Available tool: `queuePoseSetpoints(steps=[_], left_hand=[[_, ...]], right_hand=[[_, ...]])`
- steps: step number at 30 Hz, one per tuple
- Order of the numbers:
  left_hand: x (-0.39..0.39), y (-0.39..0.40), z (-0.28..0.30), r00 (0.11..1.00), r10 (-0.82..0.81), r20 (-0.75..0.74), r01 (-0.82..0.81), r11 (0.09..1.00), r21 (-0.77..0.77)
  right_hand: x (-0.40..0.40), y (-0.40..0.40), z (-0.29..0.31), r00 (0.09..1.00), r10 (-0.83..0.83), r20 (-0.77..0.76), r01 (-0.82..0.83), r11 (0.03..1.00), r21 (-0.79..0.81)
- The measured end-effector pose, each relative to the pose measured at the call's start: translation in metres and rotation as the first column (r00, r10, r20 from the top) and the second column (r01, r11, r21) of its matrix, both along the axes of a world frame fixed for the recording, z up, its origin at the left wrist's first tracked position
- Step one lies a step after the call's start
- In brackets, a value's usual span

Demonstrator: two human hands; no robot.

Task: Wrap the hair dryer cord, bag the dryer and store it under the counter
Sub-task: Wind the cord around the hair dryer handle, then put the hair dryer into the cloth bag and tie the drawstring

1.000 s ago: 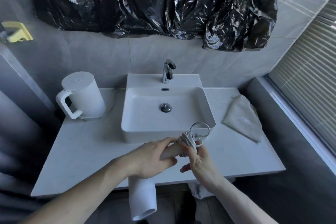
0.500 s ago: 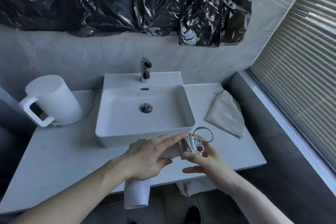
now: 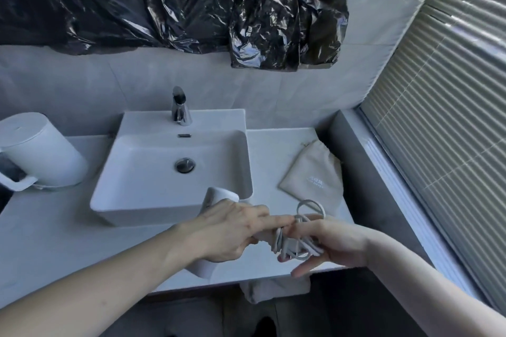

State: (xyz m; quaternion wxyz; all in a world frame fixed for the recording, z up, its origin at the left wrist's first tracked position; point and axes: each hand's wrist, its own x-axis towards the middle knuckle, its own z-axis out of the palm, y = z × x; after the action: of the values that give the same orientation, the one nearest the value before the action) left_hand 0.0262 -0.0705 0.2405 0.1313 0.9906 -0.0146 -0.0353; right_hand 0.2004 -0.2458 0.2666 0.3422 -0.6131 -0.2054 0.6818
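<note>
Near the front edge of the counter (image 3: pixel 276 145), my two hands meet over the dryer (image 3: pixel 216 197). My left hand (image 3: pixel 230 230) is wrapped around the white dryer, which lies across the front edge, right in front of the sink (image 3: pixel 169 169). One round end pokes up behind my knuckles, and the other end sticks out below my hand. My left pointing finger lies straight out along the handle, toward the cord (image 3: pixel 294 241).

My right hand (image 3: pixel 331 246) is closed on the white cord. It pinches the bundle of loops wound around the handle, and two fingers hang loose below. One loop stands up above my fingers. My hands hide most of the handle, so I cannot see how the cord ends.

At the right back corner of the counter lies the flat tan bag (image 3: pixel 315 175). It is near the cord loop but not touching it. The sink sits in the middle, with a silver tap (image 3: pixel 179 107) at its back. A white kettle (image 3: pixel 35 153) stands near the left edge. Black plastic (image 3: pixel 175 0) hangs on the wall above. Blinds (image 3: pixel 449 107) fill the right side. Under the front edge, something pale and folded (image 3: pixel 273 287) peeks out.
</note>
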Motion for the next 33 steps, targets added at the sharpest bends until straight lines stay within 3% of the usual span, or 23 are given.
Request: queuePoseSetpoints(steps=[5,11,20,23,25,28,29,31,33], left_hand=[[0.031,-0.013,0.000,0.999,-0.020,-0.039,0.021,0.999,0.037],[0.057,-0.010,-0.003,0.991,-0.042,-0.129,0.032,0.996,-0.082],[0.134,-0.012,-0.037,0.985,-0.129,-0.111,0.084,0.937,-0.340],[0.163,-0.017,-0.050,0.992,-0.115,-0.042,0.097,0.949,-0.301],[0.181,-0.016,-0.055,0.992,-0.076,0.102,0.103,0.953,-0.286],[0.208,-0.010,-0.070,0.928,0.138,0.345,-0.013,0.940,-0.341],[0.218,-0.007,-0.081,0.905,0.274,0.325,-0.133,0.909,-0.395],[0.242,-0.004,-0.110,0.864,0.491,0.111,-0.396,0.800,-0.450],[0.268,-0.006,-0.149,0.855,0.497,-0.148,-0.517,0.795,-0.317]], right_hand=[[0.016,-0.013,-0.008,0.998,-0.016,0.066,0.017,1.000,-0.010],[0.019,-0.017,-0.023,0.990,-0.079,0.117,0.083,0.996,-0.024],[0.036,-0.052,-0.041,0.912,-0.409,0.022,0.409,0.912,-0.001],[0.050,-0.068,-0.052,0.834,-0.548,-0.061,0.549,0.836,-0.003],[0.066,-0.077,-0.059,0.768,-0.639,-0.040,0.638,0.769,-0.031],[0.099,-0.088,-0.065,0.657,-0.753,0.034,0.754,0.656,-0.026],[0.113,-0.091,-0.066,0.619,-0.784,0.052,0.785,0.619,-0.013],[0.141,-0.095,-0.064,0.555,-0.827,0.090,0.830,0.558,0.014],[0.171,-0.094,-0.064,0.524,-0.841,0.132,0.845,0.533,0.038]])
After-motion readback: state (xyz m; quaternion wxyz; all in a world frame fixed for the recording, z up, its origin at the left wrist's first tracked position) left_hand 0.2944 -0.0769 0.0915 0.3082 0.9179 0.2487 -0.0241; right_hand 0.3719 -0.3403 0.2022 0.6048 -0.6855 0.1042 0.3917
